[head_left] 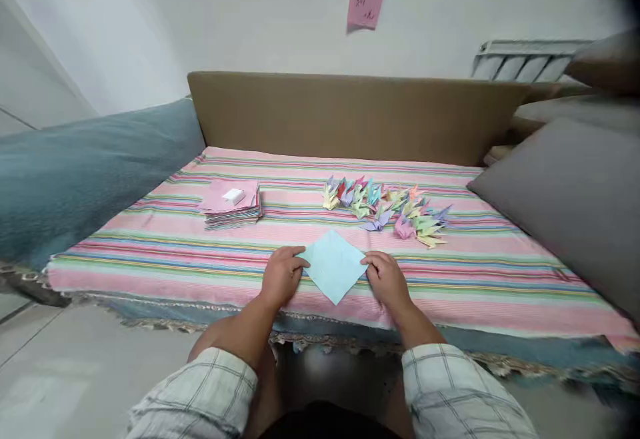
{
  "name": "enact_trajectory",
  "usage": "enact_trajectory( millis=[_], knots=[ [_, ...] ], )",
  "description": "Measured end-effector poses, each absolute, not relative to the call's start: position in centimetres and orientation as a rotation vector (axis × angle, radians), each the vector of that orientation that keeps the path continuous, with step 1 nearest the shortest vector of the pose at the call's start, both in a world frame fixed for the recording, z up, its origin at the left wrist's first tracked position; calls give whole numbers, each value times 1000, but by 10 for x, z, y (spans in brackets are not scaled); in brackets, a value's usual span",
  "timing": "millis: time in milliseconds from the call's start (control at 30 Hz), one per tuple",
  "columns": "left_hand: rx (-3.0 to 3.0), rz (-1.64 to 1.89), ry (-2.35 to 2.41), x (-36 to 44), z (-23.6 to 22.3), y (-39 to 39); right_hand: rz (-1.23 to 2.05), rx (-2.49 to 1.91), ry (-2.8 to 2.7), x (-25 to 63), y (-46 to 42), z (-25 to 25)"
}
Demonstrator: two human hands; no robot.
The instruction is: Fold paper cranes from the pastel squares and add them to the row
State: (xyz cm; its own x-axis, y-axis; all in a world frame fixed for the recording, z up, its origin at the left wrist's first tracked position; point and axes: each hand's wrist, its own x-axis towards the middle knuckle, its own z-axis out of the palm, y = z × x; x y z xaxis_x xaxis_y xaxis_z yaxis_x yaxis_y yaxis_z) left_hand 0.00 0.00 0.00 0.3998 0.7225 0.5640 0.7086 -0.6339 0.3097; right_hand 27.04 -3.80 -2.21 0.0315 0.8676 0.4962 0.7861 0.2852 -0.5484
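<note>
A light blue square of paper (334,266) is turned like a diamond over the striped cloth, one corner pointing at me. My left hand (284,272) pinches its left corner between thumb and forefinger. At the opposite corner, my right hand (387,278) grips the paper in the same way. Beyond the right hand lies a group of folded paper cranes (385,209) in many colours. To the left, farther off, sits a stack of coloured paper sheets (233,216) with a pink one on top and a small white block (233,196) resting on it.
The striped cloth (165,246) covers a sofa seat with a brown backrest (350,119). A blue armrest (95,166) bounds the left side. Grey cushions (560,206) lean on the right. A pink note (367,1) is stuck to the wall.
</note>
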Motion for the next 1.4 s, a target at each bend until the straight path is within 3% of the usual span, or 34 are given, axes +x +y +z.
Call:
enact_trajectory(
  millis=[1400],
  knots=[
    [2547,1039,1617,2,7,0,183,-1581,-1673,263,-40,-14]
  ],
)
